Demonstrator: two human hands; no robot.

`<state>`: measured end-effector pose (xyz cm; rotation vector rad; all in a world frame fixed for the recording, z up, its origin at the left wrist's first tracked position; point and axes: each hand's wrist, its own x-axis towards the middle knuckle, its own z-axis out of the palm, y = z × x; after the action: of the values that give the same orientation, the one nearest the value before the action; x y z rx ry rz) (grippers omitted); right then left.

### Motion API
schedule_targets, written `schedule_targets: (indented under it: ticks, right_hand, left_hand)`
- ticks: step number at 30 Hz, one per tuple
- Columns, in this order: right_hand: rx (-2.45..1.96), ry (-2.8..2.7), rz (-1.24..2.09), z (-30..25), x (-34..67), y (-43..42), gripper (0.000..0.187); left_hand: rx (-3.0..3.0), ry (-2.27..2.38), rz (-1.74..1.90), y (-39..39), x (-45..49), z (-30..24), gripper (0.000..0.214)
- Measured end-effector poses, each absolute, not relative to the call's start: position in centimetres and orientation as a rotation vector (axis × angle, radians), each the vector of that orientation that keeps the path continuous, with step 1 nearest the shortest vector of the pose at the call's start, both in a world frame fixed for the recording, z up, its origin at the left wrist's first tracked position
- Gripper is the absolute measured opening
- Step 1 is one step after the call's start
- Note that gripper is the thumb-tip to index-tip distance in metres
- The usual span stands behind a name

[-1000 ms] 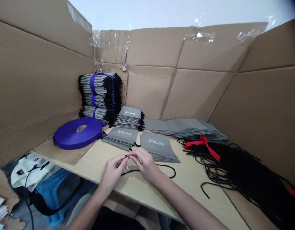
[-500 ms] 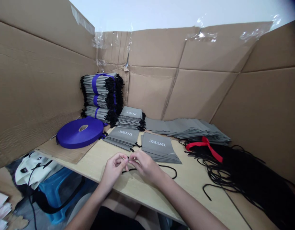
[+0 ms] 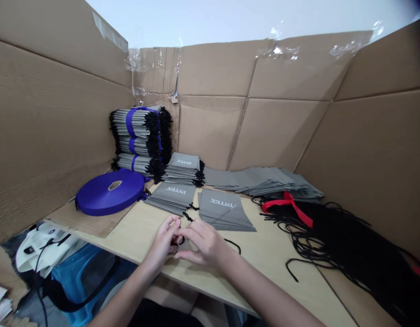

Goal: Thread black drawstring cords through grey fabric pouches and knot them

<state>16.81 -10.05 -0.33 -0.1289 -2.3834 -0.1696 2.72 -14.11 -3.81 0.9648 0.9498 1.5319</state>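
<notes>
My left hand (image 3: 165, 240) and my right hand (image 3: 205, 243) meet over the wooden table (image 3: 264, 254), fingers pinched together on a black cord (image 3: 233, 245). The cord trails off to the right behind my right hand. Just beyond my hands lies a pile of grey INTEX bags (image 3: 225, 211). A second pile of grey bags (image 3: 174, 196) lies to its left.
A purple ribbon roll (image 3: 109, 191) lies at the left. Behind it stand bundled bag stacks (image 3: 140, 141) tied with purple ribbon. Unfolded grey bags (image 3: 264, 179) spread at the back. A mass of black cords (image 3: 346, 245) with a red tie (image 3: 287, 204) fills the right. Cardboard walls (image 3: 230, 113) surround the table.
My hands have dropped slightly toward the table and drawn closer together. The cord's loop beside my right hand has become shorter.
</notes>
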Motion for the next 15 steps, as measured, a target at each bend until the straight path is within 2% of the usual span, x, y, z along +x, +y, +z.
schedule_targets:
  ticks: [5, 10, 13, 15]
  right_hand:
    - [-0.210, -2.314, -0.101, -0.9, 16.2, -10.2, 0.015]
    - [-0.276, -2.211, -0.225, 1.2, 19.0, -8.2, 0.024]
    - [-0.497, -2.043, -0.326, 4.0, 22.7, -6.3, 0.022]
    - [-0.607, -1.969, -0.333, 5.9, 25.5, -5.4, 0.021]
  left_hand:
    - [1.068, 0.953, 1.514, -13.2, 4.2, -3.2, 0.031]
    - [1.387, 1.154, 1.314, -11.0, 3.8, -1.8, 0.026]
    - [1.847, 1.442, 1.376, -9.0, 3.6, 0.0, 0.018]
    - [2.217, 1.478, 1.328, -7.3, 4.2, 1.2, 0.018]
